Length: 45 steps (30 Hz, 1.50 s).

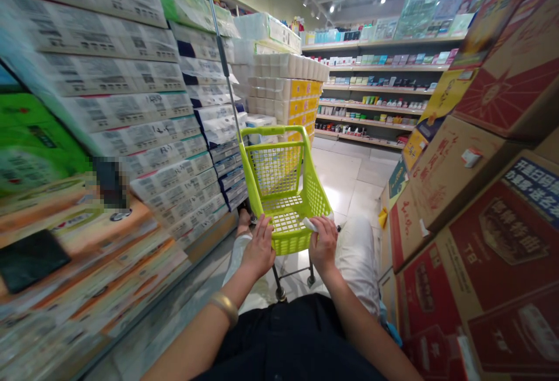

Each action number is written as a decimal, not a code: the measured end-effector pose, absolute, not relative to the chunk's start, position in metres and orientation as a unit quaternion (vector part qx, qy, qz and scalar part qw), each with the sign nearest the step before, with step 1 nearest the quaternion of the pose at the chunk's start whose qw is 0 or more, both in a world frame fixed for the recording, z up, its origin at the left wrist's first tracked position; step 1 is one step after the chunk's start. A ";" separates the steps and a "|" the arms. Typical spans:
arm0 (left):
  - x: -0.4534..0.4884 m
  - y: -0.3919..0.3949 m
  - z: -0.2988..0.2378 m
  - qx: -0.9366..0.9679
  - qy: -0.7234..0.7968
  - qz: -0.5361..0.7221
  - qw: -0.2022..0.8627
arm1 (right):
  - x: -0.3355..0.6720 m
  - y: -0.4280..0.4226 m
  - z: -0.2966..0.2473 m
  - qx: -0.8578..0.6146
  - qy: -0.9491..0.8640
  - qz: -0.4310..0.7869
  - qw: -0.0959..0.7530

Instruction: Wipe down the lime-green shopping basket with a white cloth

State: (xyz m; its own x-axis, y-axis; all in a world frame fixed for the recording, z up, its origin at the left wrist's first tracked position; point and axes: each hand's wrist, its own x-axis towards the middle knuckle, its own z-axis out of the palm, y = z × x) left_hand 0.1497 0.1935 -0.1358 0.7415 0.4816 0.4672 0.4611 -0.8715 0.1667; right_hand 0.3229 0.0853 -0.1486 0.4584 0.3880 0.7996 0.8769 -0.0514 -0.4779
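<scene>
A small lime-green plastic shopping cart (279, 183) stands on the tiled aisle in front of me, its basket bare inside. My left hand (259, 248) rests with its fingers curled over the cart's near rim. My right hand (324, 242) grips the same rim at the right and also holds a small white piece of paper or cloth (311, 224) against it. A gold bangle (225, 306) sits on my left wrist. A metal pole (220, 49) rises from the cart's far left corner.
Stacked tissue packs (144, 136) fill the shelves on the left. Red and brown cardboard boxes (471, 206) are piled high on the right. A stack of paper rolls (288, 87) stands ahead, with product shelves (375, 107) beyond the tiled floor (353, 183).
</scene>
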 end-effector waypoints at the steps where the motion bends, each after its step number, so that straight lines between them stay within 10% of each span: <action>1: 0.150 0.193 -0.136 0.932 0.255 0.258 0.021 | 0.320 0.087 -0.149 -0.683 -0.459 -0.242 0.514; 45: 0.144 0.197 -0.142 0.930 0.227 0.289 0.004 | 0.276 0.095 -0.136 -0.613 -0.629 -0.188 0.438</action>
